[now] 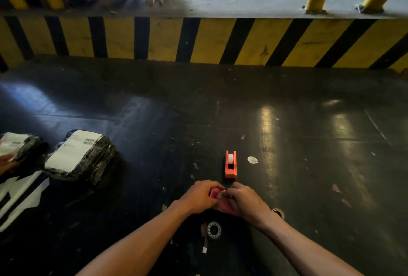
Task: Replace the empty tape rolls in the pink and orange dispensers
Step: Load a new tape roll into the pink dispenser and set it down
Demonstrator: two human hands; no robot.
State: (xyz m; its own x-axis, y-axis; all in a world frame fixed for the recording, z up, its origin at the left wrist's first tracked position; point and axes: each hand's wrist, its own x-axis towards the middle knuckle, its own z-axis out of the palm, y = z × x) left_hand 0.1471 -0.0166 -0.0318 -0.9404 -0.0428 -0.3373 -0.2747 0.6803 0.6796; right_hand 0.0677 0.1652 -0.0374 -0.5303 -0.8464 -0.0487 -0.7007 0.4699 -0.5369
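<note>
Head view: left hand [199, 196] and right hand [245, 201] both closed around pink dispenser [220, 204], low centre over dark floor [154, 121]; fingertips pinch at its top, maybe on roll, hard to tell. Orange dispenser [230, 164] upright just beyond, roll inside. Empty tape ring [213, 229] below hands. Wrapped parcels [80, 156] left.

Single head cam — wide-angle, looking forward and down at the dark floor [154, 121], hands close at bottom centre, striped curb [198, 39] farther ahead.
</note>
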